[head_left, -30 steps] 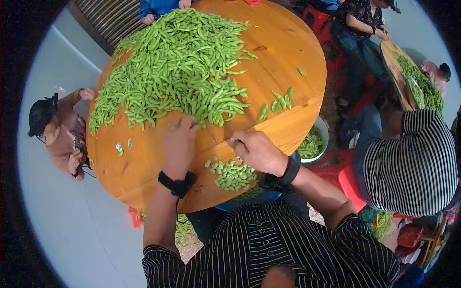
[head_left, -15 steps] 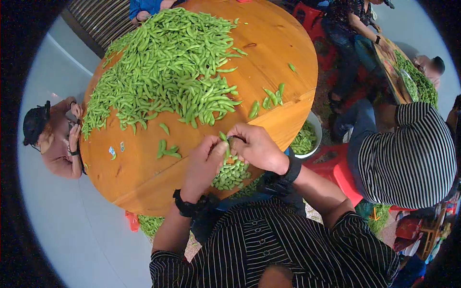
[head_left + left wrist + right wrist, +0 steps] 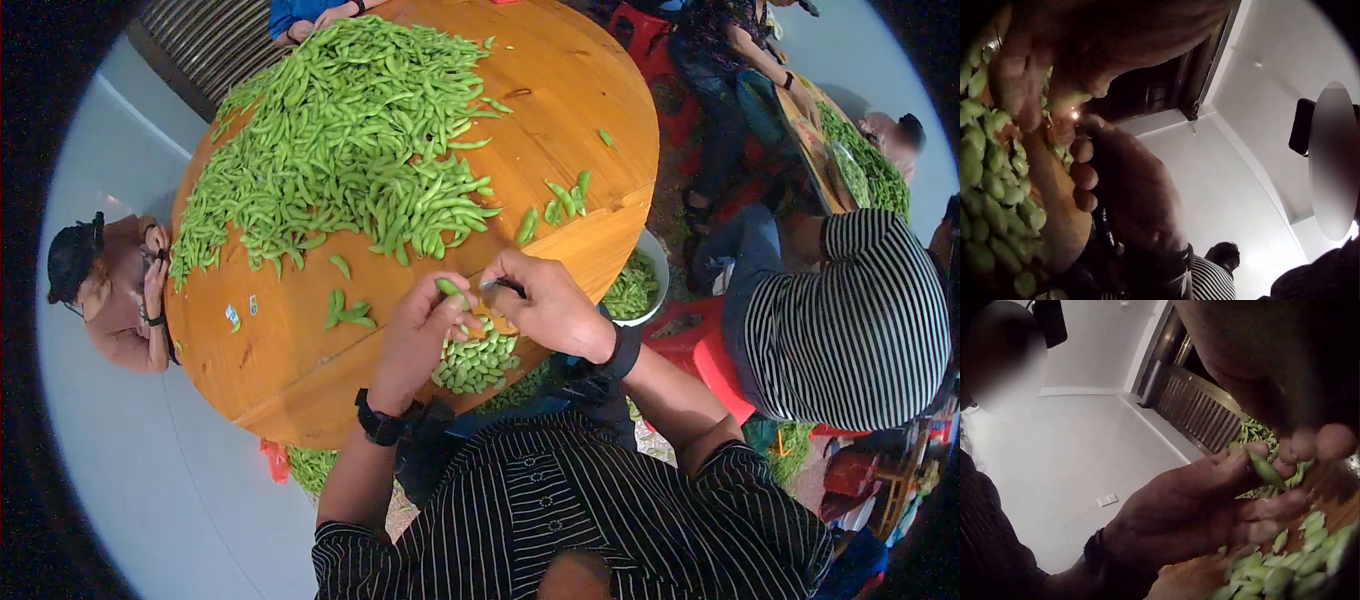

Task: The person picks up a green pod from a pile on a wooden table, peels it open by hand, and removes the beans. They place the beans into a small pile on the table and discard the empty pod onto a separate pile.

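My left hand (image 3: 412, 335) pinches a green soybean pod (image 3: 450, 289) between thumb and fingers, above the table. The same pod (image 3: 1264, 467) slants out past the fingertips in the right wrist view. Close beside it, my right hand (image 3: 560, 308) has its fingers curled, holding a small dark tool (image 3: 511, 287) with a grey tip; its exact kind I cannot tell. A heap of shelled soybeans (image 3: 478, 365) lies just under both hands. Several loose pods (image 3: 352, 314) rest left of my left hand. Beyond them spreads the big pile of soybean pods (image 3: 350, 150).
The round wooden table (image 3: 570, 100) carries a few more pods (image 3: 566, 200) at its right edge. A white bucket (image 3: 655, 275) of pods stands below that edge, near a red stool (image 3: 705, 355). Other people sit around, one in a striped shirt (image 3: 850, 320) on the right.
My left hand has drawn back from the pile toward me and now holds a pod. Both hands met over the shelled beans, then parted slightly. Loose pods show where the left hand was.
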Tool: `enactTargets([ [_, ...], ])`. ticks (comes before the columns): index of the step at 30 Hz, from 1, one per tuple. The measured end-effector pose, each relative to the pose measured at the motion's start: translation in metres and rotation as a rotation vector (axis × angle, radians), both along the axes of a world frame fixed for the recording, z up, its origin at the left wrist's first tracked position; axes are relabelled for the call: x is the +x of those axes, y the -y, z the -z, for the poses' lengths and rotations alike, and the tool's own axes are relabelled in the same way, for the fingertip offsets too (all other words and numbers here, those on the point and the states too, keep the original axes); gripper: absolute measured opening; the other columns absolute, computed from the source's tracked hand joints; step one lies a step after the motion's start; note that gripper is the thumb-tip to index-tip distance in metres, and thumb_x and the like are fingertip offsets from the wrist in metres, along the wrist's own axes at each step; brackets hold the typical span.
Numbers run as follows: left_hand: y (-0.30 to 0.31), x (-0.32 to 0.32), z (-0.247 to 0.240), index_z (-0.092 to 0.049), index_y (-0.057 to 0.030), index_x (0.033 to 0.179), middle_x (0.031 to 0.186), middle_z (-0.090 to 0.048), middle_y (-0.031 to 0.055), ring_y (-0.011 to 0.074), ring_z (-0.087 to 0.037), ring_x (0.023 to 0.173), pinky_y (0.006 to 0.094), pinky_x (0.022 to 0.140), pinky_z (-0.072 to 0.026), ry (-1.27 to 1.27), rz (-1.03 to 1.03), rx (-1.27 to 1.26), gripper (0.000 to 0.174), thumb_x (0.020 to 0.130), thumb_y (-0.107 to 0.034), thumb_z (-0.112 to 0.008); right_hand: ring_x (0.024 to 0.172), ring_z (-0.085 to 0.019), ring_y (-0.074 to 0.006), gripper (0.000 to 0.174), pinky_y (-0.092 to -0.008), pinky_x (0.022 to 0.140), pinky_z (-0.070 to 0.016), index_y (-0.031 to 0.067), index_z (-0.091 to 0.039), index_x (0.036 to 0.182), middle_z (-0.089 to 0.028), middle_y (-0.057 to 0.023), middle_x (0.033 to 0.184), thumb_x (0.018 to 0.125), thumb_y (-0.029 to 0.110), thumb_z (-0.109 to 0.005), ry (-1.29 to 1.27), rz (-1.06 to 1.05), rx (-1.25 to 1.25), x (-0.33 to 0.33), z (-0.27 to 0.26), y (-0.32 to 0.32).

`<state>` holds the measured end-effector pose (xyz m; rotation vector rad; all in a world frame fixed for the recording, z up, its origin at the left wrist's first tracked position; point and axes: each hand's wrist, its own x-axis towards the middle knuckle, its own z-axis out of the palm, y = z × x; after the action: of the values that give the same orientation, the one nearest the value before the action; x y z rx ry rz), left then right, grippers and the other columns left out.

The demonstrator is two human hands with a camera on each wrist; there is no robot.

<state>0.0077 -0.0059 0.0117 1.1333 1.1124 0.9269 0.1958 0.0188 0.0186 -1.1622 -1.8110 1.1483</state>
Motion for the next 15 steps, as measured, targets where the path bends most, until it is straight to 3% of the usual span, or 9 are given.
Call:
enactTargets([
  [1,0.001,0.001,-0.001,-0.054,-0.0051,0.106,0.091,-0.058,-0.0011,0.0062,-0.053,0.075,0.0215,0.066,-0.0448,-0.045,0.008,-0.023,0.013,0.094,-0.010,-0.054,0.078,-0.064,-0.0359,0.018,-0.0408,0.071,-0.0504,0.0002,-0.063,0.094,-0.064,-0.0214,0.082,0.080,0.008,-0.055,0.024,0.013,-0.012,0.001,-0.002,0.001],
  [5,0.003,0.004,0.005,-0.054,-0.0051,0.105,0.088,-0.056,-0.0021,0.0050,-0.051,0.072,0.0205,0.062,-0.0427,-0.138,-0.008,0.024,0.014,0.091,-0.009,-0.058,0.078,-0.065,-0.0356,0.019,-0.0413,0.071,-0.0506,0.0000,-0.065,0.094,-0.065,-0.0211,0.082,0.080,0.009,-0.056,-0.018,0.010,0.078,0.001,0.001,0.003],
  [7,0.002,0.003,0.012,-0.054,-0.0040,0.103,0.084,-0.055,-0.0025,0.0045,-0.050,0.071,0.0207,0.061,-0.0420,-0.065,-0.033,0.058,0.017,0.089,-0.007,-0.062,0.067,-0.057,-0.0105,0.018,-0.0278,0.061,-0.0471,-0.0019,-0.062,0.102,-0.061,-0.0068,0.074,0.088,0.008,-0.058,-0.026,-0.062,-0.026,0.002,0.000,0.004],
  [11,0.007,0.007,0.003,-0.055,-0.0030,0.101,0.084,-0.057,-0.0020,0.0042,-0.050,0.071,0.0200,0.061,-0.0416,-0.054,-0.049,-0.019,0.016,0.088,-0.006,-0.063,0.063,-0.057,-0.0090,0.018,-0.0264,0.059,-0.0469,-0.0020,-0.063,0.103,-0.061,-0.0055,0.072,0.088,0.007,-0.057,-0.052,-0.080,-0.063,0.001,0.000,0.005],
  [15,0.009,0.012,0.005,-0.056,-0.0012,0.096,0.086,-0.061,0.0001,0.0060,-0.055,0.074,0.0222,0.064,-0.0452,-0.143,-0.106,0.104,0.013,0.087,-0.006,-0.064,0.061,-0.056,-0.0073,0.018,-0.0252,0.055,-0.0470,-0.0017,-0.063,0.103,-0.061,-0.0040,0.072,0.088,0.006,-0.056,-0.068,-0.081,-0.117,0.002,-0.004,0.006],
])
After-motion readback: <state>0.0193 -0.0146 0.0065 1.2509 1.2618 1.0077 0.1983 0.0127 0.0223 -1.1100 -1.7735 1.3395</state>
